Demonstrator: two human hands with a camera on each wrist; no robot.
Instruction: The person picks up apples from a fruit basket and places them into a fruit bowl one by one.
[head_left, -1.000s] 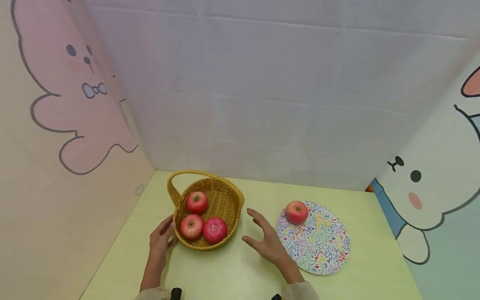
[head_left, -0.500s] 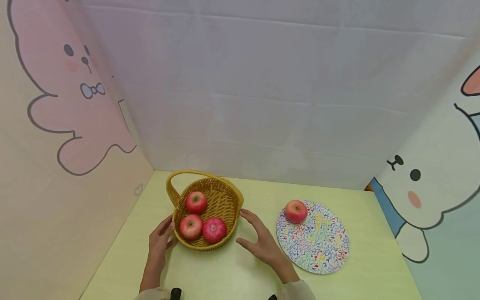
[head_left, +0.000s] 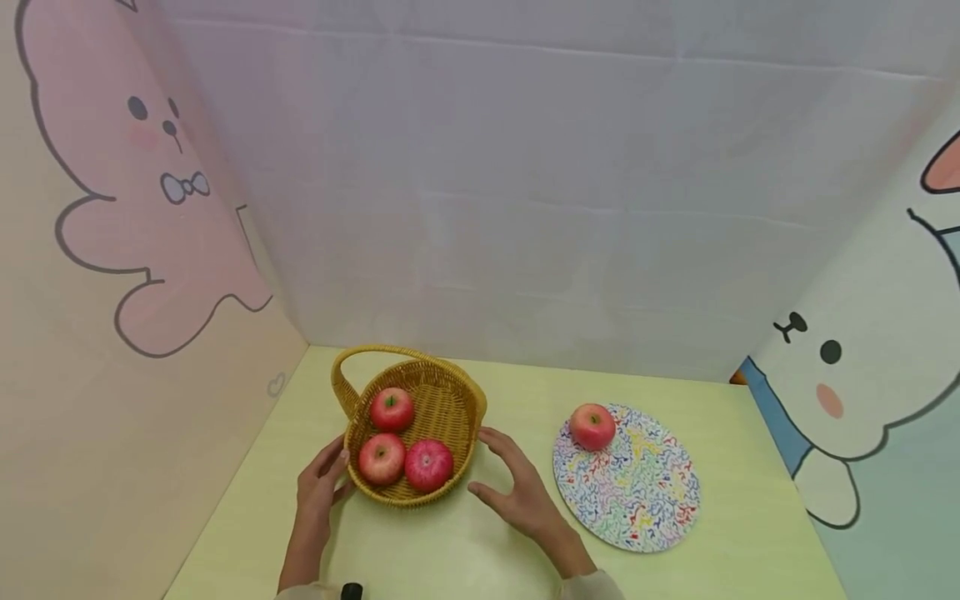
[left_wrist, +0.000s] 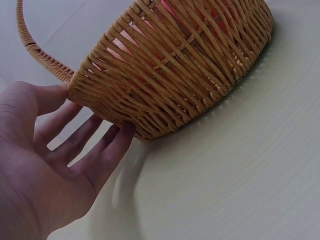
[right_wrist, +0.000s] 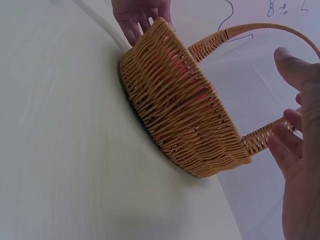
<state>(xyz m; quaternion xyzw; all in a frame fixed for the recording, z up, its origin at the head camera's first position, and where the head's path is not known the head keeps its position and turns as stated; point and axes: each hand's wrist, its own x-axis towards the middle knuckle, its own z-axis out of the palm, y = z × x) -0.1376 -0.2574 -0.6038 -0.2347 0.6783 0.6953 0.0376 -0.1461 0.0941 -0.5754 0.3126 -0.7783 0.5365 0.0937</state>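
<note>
A wicker basket (head_left: 444, 408) with an arched handle (head_left: 343, 385) stands at the table's back left. Inside lie three red apples (head_left: 428, 465), grouped toward the left and front. My left hand (head_left: 315, 487) holds the basket's left side; in the left wrist view its thumb is at the rim and its fingers reach the lower wall. On the opposite side, my right hand (head_left: 527, 496) has its thumb and fingers spread. Its fingertips are close to the basket wall, and whether they touch it I cannot tell.
A round mat (head_left: 637, 492) with a multicoloured squiggle pattern lies on the pale table (head_left: 757, 508) at right. One more apple (head_left: 592, 427) sits on its upper left edge. White cloth (head_left: 480, 208) hangs behind, and cartoon-printed cloths flank the table.
My right hand has moved left, up to the basket's right side. The left hand stays at the basket's left side, and the apples have kept their places.
</note>
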